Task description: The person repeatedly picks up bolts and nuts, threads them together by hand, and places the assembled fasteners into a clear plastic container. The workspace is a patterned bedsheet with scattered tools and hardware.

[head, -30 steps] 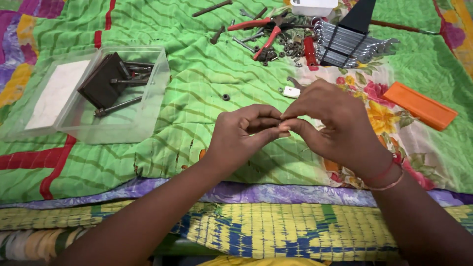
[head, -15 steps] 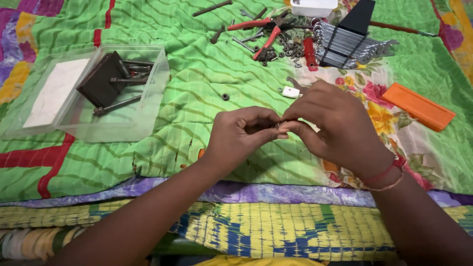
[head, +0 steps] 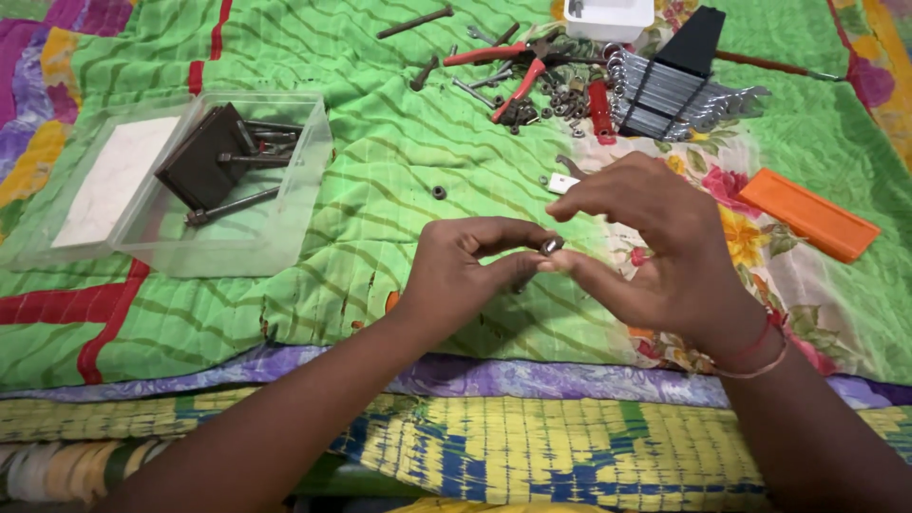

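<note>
My left hand pinches a small dark metal nut between its thumb and fingertips, just above the green quilted cloth. My right hand is right beside it, fingers spread apart and raised. Its thumb reaches under toward the nut and seems to touch it. A red thread and a thin bangle circle my right wrist. Both forearms come in from the bottom edge.
A clear plastic box with dark bolts and a dark block stands at left, its lid beside it. Behind lie red-handled pliers, loose nuts and washers, a wrench set, a white tub and an orange case. One stray nut lies on the cloth.
My right hand's fingers have lifted and spread away from the pinch they held with the left. The small nut now shows between the two hands. The left hand has stayed put.
</note>
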